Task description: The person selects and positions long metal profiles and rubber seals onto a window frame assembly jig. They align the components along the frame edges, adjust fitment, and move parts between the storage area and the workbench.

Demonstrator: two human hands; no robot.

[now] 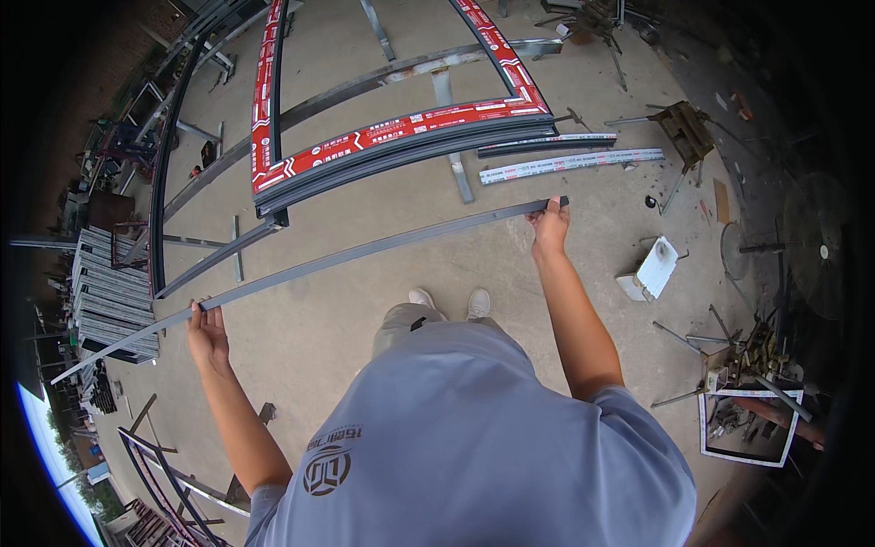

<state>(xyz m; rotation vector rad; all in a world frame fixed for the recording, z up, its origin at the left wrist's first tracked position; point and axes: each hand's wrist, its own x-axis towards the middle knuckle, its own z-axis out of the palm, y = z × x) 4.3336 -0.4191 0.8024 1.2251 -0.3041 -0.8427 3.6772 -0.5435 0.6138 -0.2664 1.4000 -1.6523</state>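
A long, thin grey profile strip (365, 249) stretches across in front of me, held in both hands above the floor. My left hand (208, 335) grips it some way in from its left end, which sticks out past the hand. Close to the strip's right end, my right hand (550, 226) has its fingers closed round it. Just beyond the strip, a large dark window frame (392, 137) with red printed protective film rests on metal supports. The strip runs apart from the frame's near edge.
Two short film-covered profiles (572, 165) lie right of the frame. A white stool (650, 270) stands on the floor to the right, near a pedestal fan (816, 246). Stacked profiles (109, 283) are at the left. A small white-edged frame (749, 427) leans at lower right.
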